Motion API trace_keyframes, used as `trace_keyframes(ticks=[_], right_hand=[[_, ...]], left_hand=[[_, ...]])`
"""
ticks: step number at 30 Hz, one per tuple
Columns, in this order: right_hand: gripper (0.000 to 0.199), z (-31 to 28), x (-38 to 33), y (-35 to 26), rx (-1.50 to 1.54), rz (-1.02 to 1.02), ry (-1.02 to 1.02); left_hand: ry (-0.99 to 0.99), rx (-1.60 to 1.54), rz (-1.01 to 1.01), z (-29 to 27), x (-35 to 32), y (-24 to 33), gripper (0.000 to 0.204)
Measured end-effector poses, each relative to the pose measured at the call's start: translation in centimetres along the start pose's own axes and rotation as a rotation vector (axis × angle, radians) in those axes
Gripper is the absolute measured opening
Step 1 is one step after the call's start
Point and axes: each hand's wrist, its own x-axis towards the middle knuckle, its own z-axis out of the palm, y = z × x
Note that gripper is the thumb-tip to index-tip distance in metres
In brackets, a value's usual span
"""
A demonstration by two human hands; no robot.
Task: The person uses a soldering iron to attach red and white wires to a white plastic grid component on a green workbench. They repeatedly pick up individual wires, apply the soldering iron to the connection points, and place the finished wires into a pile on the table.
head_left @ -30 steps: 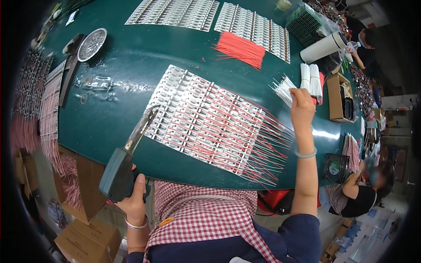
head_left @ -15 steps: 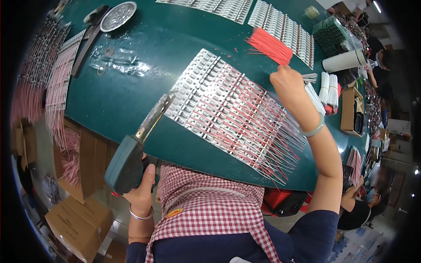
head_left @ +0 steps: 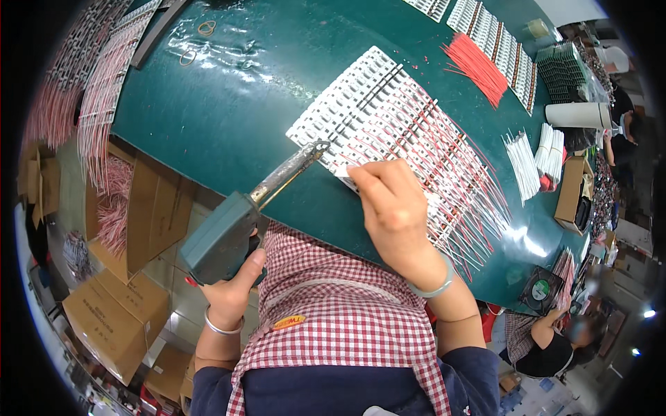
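Observation:
My left hand (head_left: pixel 232 284) is closed around the handle of a dark green soldering gun (head_left: pixel 220 239). Its dark metal tip points up and right, by the near-left edge of a panel of small white circuit boards (head_left: pixel 343 100). Over that same edge, right beside the tip, my right hand (head_left: pixel 397 211) makes a pinch with thumb and forefinger. Whatever sits between those fingers is too small to make out. Thin red and white wires (head_left: pixel 475 215) run across the panel's right part and hang past its edge. My right hand covers part of the panel.
A bundle of red wires (head_left: pixel 477 69) lies beyond the panel, near another board panel (head_left: pixel 510 62). White wire bundles (head_left: pixel 520 166) and a white cylinder (head_left: pixel 579 116) are to the right. Wired panels (head_left: pixel 114 90) lie far left; cardboard boxes (head_left: pixel 114 322) stand below. A co-worker (head_left: pixel 548 347) sits lower right.
My right hand has come from the red wire bundle down and left to the panel's near edge. The whole view has shifted, and the soldering gun still points at the panel.

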Motion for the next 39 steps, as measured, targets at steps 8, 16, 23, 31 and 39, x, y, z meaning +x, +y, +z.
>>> trace_keyframes(ticks=[8,16,23,31,39], right_hand=[[0.036,2.3,-1.5,0.2,-0.082,-0.080,-0.022],[0.035,2.3,-1.2,-0.1,-0.115,-0.068,-0.031],[0.035,2.0,-1.0,-0.5,-0.123,-0.023,-0.058],[0.036,2.1,-1.0,-0.5,-0.137,-0.022,-0.059],[0.034,1.9,-1.0,-0.2,-0.097,-0.079,-0.029]], left_hand=[[-0.050,0.258,0.080,0.2,-1.0,0.6,0.024],[-0.143,0.372,0.178,0.2,-0.5,0.5,0.018],[-0.192,0.432,0.230,0.1,-0.2,0.6,0.017],[-0.095,0.367,0.115,-0.5,-1.5,-0.4,0.023],[-0.116,0.351,0.176,-0.2,-1.1,-0.3,0.025]])
